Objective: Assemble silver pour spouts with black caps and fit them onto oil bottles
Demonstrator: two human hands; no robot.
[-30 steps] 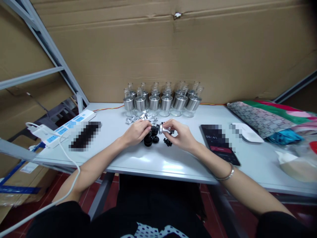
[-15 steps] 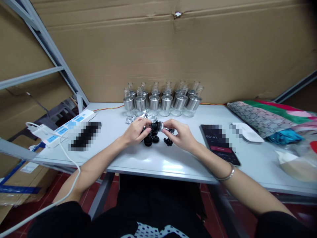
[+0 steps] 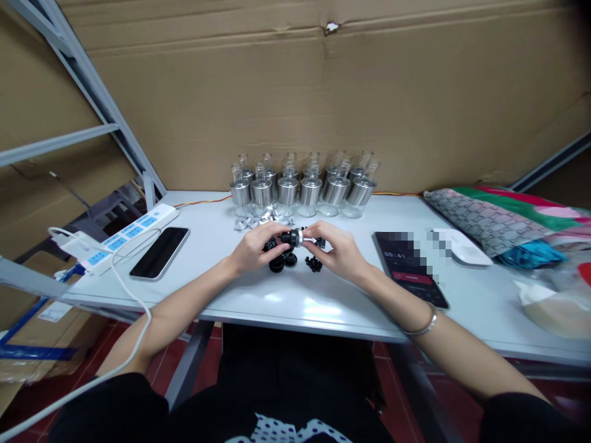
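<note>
Head view: black-and-silver fitting (image 3: 293, 237) between both grips.

Even overhead light | soft glare on white table (image 3: 295, 307) | wide-angle bending at edges | corners darken | centre sharp, some patches pixelated

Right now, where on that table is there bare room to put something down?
Bare table lies along the near edge before both hands, and between the black phone and left hand. It is crowded around the small black parts, the glass bottles, and the right end.
</note>
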